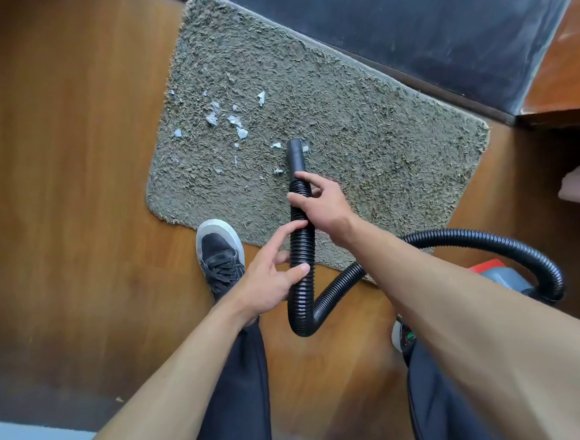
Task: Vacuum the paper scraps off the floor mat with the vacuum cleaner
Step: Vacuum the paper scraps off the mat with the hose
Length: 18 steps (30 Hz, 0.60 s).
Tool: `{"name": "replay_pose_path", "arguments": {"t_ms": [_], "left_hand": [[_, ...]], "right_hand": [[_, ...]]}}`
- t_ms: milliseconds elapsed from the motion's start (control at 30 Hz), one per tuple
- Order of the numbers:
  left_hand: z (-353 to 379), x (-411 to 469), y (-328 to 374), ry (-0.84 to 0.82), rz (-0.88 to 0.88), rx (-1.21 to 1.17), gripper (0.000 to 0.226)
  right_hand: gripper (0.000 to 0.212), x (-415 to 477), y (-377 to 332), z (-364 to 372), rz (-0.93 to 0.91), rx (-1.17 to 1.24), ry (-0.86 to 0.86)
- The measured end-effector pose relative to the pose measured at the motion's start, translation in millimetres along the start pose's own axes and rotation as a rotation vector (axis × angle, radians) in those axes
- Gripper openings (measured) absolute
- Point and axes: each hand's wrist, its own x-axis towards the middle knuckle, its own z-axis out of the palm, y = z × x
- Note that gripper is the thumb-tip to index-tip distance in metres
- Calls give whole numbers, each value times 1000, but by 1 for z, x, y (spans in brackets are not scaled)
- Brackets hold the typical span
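Two hands hold the black hose. The right hand is higher up, near the nozzle, and its grip is closed round the hose. The left hand is lower down. Its grip is looser, thumb on the front and one finger stretched along the hose. The nozzle points down at the grey mat; I cannot tell if it touches the pile. The paper scraps lie on the left part of the mat. Most are up and left of the nozzle, and a few are just beside it.

I think the job is near its start, as many scraps lie there. To do it well, hold the nozzle mouth low over the pile and go slowly from scrap to scrap, working left. The shaggy pile may cling to small bits, so pass over each spot twice.

The vacuum sits on the right, mostly hidden by the arm. I can read no brand or words on it.
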Motion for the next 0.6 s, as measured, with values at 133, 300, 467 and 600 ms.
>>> {"name": "replay_pose_path", "arguments": {"t_ms": [133, 300, 467, 600], "left_hand": [[1, 0, 2, 11, -16, -12, 63], [6, -2, -5, -22, -54, -4, 63], [3, -10, -15, -21, -87, -25, 64], [-1, -17, -21, -24, -106, -27, 63]], "right_hand": [[50, -5, 0, -8, 37, 54, 12], [51, -15, 9, -20, 92, 85, -28], [65, -19, 22, -34, 198, 141, -235], [71, -24, 28, -35, 276, 205, -310]]}}
